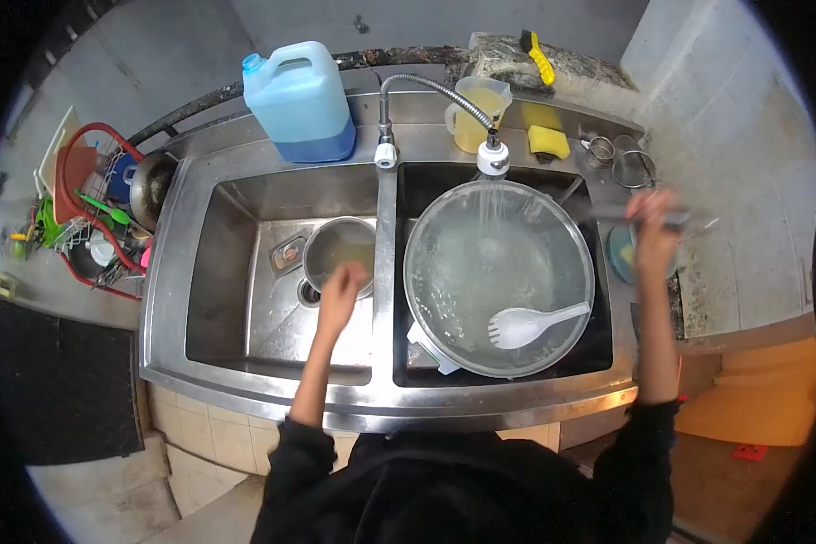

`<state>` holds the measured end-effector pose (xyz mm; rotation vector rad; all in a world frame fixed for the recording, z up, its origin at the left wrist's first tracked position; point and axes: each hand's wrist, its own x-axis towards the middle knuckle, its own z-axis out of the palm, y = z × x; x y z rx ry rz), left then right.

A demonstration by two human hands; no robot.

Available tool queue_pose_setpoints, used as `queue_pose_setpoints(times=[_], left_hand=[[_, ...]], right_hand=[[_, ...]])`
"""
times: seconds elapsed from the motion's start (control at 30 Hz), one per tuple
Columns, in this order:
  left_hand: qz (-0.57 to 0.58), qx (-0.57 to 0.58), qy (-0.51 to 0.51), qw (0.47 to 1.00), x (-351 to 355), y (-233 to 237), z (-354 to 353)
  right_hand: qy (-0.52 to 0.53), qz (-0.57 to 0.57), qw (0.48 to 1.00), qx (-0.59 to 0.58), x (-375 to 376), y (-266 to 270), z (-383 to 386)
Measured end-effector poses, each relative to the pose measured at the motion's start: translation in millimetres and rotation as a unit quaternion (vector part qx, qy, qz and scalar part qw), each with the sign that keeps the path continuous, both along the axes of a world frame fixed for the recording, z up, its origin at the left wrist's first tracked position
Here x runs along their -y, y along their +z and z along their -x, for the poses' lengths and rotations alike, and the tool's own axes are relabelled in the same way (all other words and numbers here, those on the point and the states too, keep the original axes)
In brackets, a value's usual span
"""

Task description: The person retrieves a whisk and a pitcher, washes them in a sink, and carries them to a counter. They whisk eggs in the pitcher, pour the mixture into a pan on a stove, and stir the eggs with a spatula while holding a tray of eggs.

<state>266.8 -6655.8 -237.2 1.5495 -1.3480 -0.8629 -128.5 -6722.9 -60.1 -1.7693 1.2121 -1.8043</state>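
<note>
My left hand [338,292] is over the left basin, fingers loosely curled with no object showing in them. Below it a round metal pot [313,258] holds cloudy liquid. My right hand [653,222], blurred by motion, is raised at the right edge of the sink, closed around a long dark-grey utensil [611,213] whose kind is smeared. Under that hand is a teal-rimmed bowl [618,258]. A large round basin [444,272] of water fills the right sink, with a white slotted serving spoon [515,328] in it. Water runs into it from the faucet [493,159].
Behind the sink stand a blue liquid jug [301,109] and a pitcher of yellowish liquid [473,127]. A yellow sponge [548,142], small strainers [633,163] and a yellow brush [540,62] are at the back right. A red-framed dish rack [66,186] stands left.
</note>
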Motion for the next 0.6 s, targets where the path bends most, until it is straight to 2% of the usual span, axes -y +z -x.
queue_pose_setpoints(times=[0.03,0.07,0.13,0.17,0.2,0.23,0.27,0.3,0.33,0.4,0.43,0.47,0.5,0.53,0.57,0.6], left_hand=[[0.025,0.042,0.015,0.999,36,-11,-8],[0.028,0.061,0.023,0.997,69,-12,-12],[0.055,0.048,0.009,0.997,146,-26,-13],[0.091,0.101,0.032,0.99,186,-43,-10],[0.127,0.15,0.057,0.979,221,-53,-3],[0.064,0.132,0.051,0.988,240,-37,7],[-0.003,0.114,0.043,0.993,256,-25,19],[-0.025,0.121,0.061,0.99,279,-35,26],[-0.052,0.132,0.075,0.987,297,-51,27],[-0.094,0.131,0.042,0.986,315,-69,19],[-0.103,0.086,0.032,0.99,319,-73,15],[-0.113,0.04,0.027,0.992,318,-74,14],[-0.141,-0.036,0.019,0.989,311,-64,16],[-0.167,-0.112,0.015,0.98,304,-51,18],[-0.164,-0.171,-0.012,0.971,297,-47,17],[-0.167,-0.169,-0.014,0.971,298,-56,16]], right_hand=[[-0.046,-0.121,0.991,-0.022,-20,-44,8],[0.023,-0.124,0.991,0.032,-34,-72,-6],[-0.026,-0.151,0.986,0.072,-57,-142,-17],[-0.088,-0.182,0.979,-0.011,-70,-170,-18],[-0.117,-0.265,0.957,-0.017,-86,-176,-28],[-0.146,-0.348,0.926,-0.023,-99,-180,-44],[-0.141,-0.335,0.93,0.046,-106,-187,-61],[-0.139,-0.321,0.93,0.117,-114,-201,-68],[-0.16,-0.24,0.956,-0.06,-122,-252,-56],[-0.155,-0.335,0.929,0.016,-143,-271,-64],[-0.167,-0.347,0.923,0.017,-149,-273,-67],[-0.177,-0.382,0.892,0.167,-151,-269,-70],[-0.184,-0.403,0.84,0.313,-155,-262,-73],[-0.19,-0.409,0.835,0.315,-157,-249,-72],[-0.212,-0.373,0.797,0.425,-158,-230,-70],[-0.23,-0.329,0.748,0.528,-160,-220,-66]])
